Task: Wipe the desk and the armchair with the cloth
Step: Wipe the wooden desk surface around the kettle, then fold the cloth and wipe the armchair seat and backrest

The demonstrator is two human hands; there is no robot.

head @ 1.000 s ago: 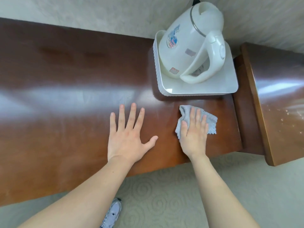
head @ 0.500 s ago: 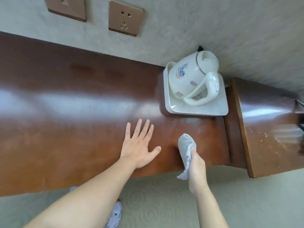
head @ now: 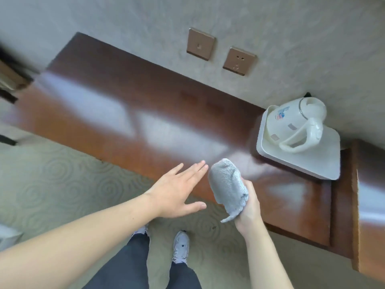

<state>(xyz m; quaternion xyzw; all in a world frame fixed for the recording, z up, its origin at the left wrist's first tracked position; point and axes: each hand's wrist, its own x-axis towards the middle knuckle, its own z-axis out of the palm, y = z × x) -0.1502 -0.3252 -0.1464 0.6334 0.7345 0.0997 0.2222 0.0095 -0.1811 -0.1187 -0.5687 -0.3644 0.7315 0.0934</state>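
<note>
Both hands had left the table (head: 129, 113): the right hand (head: 249, 207) now held the cloth (head: 226, 185) bunched in a curled grip above its front edge, the left hand (head: 177, 190) hovered spread. Table wiping looked finished; the armchair, unseen, likely remained.

The cloth (head: 228, 184) hides the right hand's (head: 249, 207) fingers. Left of the kettle (head: 291, 124), the bench (head: 125, 113) blurs toward the picture's edge, where dark furniture (head: 10, 76) cannot be told. The kettle's labels are too small to read. Both forearms and the legs are cut off at the bottom edge.
</note>
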